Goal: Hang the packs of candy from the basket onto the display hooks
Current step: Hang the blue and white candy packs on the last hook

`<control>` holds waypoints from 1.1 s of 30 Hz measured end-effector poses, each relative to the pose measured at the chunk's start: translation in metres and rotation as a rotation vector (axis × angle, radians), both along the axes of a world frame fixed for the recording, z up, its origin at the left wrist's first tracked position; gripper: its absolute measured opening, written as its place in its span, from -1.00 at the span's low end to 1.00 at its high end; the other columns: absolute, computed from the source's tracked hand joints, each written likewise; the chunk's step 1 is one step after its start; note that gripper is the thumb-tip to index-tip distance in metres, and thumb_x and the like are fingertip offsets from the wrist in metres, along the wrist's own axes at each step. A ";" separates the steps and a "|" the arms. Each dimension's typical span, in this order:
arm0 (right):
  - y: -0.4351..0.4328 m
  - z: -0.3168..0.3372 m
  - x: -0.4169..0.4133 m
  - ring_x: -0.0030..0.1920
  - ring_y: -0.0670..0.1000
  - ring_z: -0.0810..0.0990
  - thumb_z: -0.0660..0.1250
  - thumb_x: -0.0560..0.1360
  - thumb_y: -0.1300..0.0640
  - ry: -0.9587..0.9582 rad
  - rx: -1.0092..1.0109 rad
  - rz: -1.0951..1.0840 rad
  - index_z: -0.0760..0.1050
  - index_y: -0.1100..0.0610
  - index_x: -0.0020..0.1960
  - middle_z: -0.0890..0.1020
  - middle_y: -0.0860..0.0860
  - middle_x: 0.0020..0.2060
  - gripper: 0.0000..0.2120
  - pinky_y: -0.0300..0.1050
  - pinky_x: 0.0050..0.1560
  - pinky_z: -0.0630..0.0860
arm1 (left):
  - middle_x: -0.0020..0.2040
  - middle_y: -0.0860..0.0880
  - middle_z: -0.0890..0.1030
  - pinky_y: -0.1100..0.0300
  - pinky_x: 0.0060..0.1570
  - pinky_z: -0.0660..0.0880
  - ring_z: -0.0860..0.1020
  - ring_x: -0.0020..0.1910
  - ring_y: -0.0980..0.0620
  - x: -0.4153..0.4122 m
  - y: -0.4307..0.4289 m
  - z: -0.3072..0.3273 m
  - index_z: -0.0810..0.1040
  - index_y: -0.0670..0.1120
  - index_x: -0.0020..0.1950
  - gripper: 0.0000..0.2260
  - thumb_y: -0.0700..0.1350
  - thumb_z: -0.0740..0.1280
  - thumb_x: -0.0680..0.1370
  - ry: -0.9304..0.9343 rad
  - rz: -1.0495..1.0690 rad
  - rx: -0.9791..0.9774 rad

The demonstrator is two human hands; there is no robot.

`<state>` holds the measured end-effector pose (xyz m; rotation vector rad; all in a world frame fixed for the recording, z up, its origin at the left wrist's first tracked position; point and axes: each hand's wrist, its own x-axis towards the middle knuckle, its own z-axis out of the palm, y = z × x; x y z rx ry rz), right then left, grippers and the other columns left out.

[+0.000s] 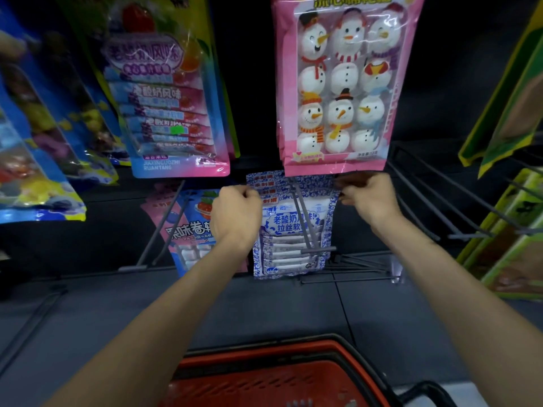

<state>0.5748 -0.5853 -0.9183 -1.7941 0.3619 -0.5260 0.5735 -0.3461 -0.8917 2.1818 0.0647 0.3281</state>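
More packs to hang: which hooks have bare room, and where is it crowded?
Bare: the long hooks right of the right hand; the low hooks beside the blue-and-white packs. Crowded: between left hand and right hand, under the snowman packs.

A dark, nearly black back panel fills the upper middle and upper right of the frame; below it, across the lower half, lies a flat grey surface crossed by thin dark seams; the light is dim throughout.
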 end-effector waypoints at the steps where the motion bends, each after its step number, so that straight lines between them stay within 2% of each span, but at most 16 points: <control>1: 0.002 0.000 0.000 -0.26 0.05 0.67 0.38 0.55 0.41 -0.005 0.003 -0.028 0.64 -0.02 -0.22 0.73 0.02 -0.18 -0.64 -0.02 -0.14 0.68 | -0.50 0.00 0.35 0.19 -0.41 0.23 0.26 -0.50 0.00 0.000 0.001 0.000 0.52 -0.10 -0.30 -0.69 -0.17 0.22 0.65 0.001 -0.014 -0.017; 5: 0.011 -0.001 0.003 -0.31 0.03 0.71 0.40 0.53 0.32 0.007 -0.019 -0.135 0.65 0.01 -0.26 0.74 -0.06 -0.25 -0.72 0.10 -0.13 0.72 | -0.49 -0.03 0.37 0.13 -0.40 0.29 0.26 -0.48 -0.02 -0.002 0.002 0.001 0.58 -0.06 -0.18 -0.76 -0.19 0.22 0.64 -0.019 -0.051 -0.093; 8: 0.011 -0.002 0.006 -0.25 0.08 0.75 0.37 0.43 0.23 0.024 -0.021 -0.189 0.68 0.09 -0.20 0.75 -0.01 -0.25 -0.88 0.21 -0.13 0.72 | -0.53 0.03 0.29 0.17 -0.41 0.22 0.21 -0.51 0.02 -0.003 0.001 0.003 0.41 -0.10 -0.37 -0.64 -0.19 0.23 0.64 -0.011 -0.061 -0.095; 11: 0.010 0.002 0.006 -0.24 0.09 0.74 0.39 0.39 0.19 0.047 -0.045 -0.200 0.68 0.10 -0.20 0.74 0.00 -0.25 -0.92 0.20 -0.13 0.72 | -0.56 0.06 0.24 0.21 -0.43 0.17 0.17 -0.55 0.05 -0.006 -0.002 0.007 0.31 -0.05 -0.42 -0.58 -0.19 0.23 0.65 -0.004 -0.061 -0.087; 14: 0.012 0.004 0.003 -0.27 0.04 0.73 0.42 0.46 0.29 0.074 -0.054 -0.192 0.66 0.04 -0.25 0.74 0.00 -0.25 -0.80 0.14 -0.12 0.73 | -0.55 0.04 0.27 0.20 -0.44 0.19 0.20 -0.54 0.03 -0.005 -0.003 0.006 0.36 -0.08 -0.40 -0.61 -0.19 0.23 0.65 -0.026 -0.044 -0.076; 18: 0.009 0.002 0.001 -0.22 0.09 0.74 0.45 0.42 0.25 0.093 -0.065 -0.175 0.66 -0.03 -0.31 0.75 0.00 -0.24 -0.78 0.17 -0.07 0.72 | -0.51 -0.01 0.37 0.15 -0.44 0.28 0.27 -0.51 -0.01 -0.004 -0.004 0.005 0.56 -0.16 -0.28 -0.69 -0.17 0.23 0.64 -0.045 -0.008 -0.050; 23: 0.013 0.004 -0.001 -0.28 0.10 0.73 0.45 0.46 0.27 0.093 -0.046 -0.147 0.69 0.08 -0.19 0.74 0.06 -0.24 -0.88 0.21 -0.09 0.72 | -0.48 -0.03 0.44 0.16 -0.43 0.31 0.33 -0.48 -0.04 -0.004 -0.003 0.004 0.60 -0.19 -0.22 -0.71 -0.15 0.24 0.65 -0.043 -0.002 0.004; 25: 0.012 0.004 -0.002 -0.27 0.11 0.73 0.46 0.42 0.22 0.091 -0.041 -0.135 0.69 0.10 -0.18 0.74 0.06 -0.24 -0.95 0.23 -0.09 0.71 | -0.43 -0.07 0.54 0.10 -0.42 0.39 0.39 -0.46 -0.06 -0.004 -0.003 0.004 0.62 -0.15 -0.13 -0.76 -0.13 0.24 0.65 -0.043 -0.026 0.001; 26: 0.012 0.004 -0.002 -0.26 0.12 0.73 0.45 0.39 0.15 0.084 -0.041 -0.136 0.69 0.10 -0.18 0.74 0.06 -0.24 -0.95 0.23 -0.09 0.71 | -0.36 -0.09 0.62 0.04 -0.39 0.48 0.45 -0.44 -0.06 -0.005 -0.002 0.004 0.64 -0.11 -0.02 -0.81 -0.13 0.25 0.65 -0.048 -0.040 -0.014; 28: 0.014 0.008 -0.006 -0.25 0.12 0.74 0.43 0.37 0.05 0.069 -0.048 -0.123 0.65 0.05 -0.20 0.74 0.04 -0.25 -0.91 0.24 -0.07 0.70 | -0.24 -0.01 0.67 -0.05 -0.25 0.61 0.56 -0.37 -0.02 -0.008 -0.001 0.004 0.59 -0.10 0.33 -0.72 -0.11 0.26 0.66 -0.061 -0.051 -0.047; 29: 0.015 0.010 -0.009 -0.26 0.11 0.74 0.43 0.42 0.04 0.062 -0.044 -0.108 0.63 0.03 -0.21 0.74 0.04 -0.24 -0.93 0.24 -0.06 0.70 | -0.19 0.05 0.67 -0.06 -0.19 0.64 0.60 -0.31 0.00 -0.011 0.000 0.003 0.54 -0.10 0.42 -0.67 -0.10 0.27 0.66 -0.067 -0.054 -0.060; 31: 0.017 0.012 -0.013 -0.26 0.10 0.74 0.39 0.45 0.02 0.064 -0.040 -0.102 0.61 0.04 -0.17 0.74 0.04 -0.22 -0.90 0.23 -0.05 0.70 | -0.04 0.07 0.68 -0.06 -0.06 0.65 0.65 -0.17 0.02 -0.016 0.003 0.000 0.51 -0.08 0.44 -0.65 -0.07 0.30 0.66 -0.085 -0.042 -0.072; 33: 0.015 0.012 -0.016 -0.22 0.13 0.74 0.33 0.37 -0.06 0.067 -0.085 -0.104 0.62 0.07 -0.14 0.73 0.04 -0.23 -0.78 0.23 -0.05 0.70 | 0.10 0.03 0.68 -0.07 0.05 0.64 0.66 -0.02 0.00 -0.018 0.007 -0.007 0.52 -0.06 0.42 -0.66 -0.07 0.33 0.65 -0.105 -0.040 -0.072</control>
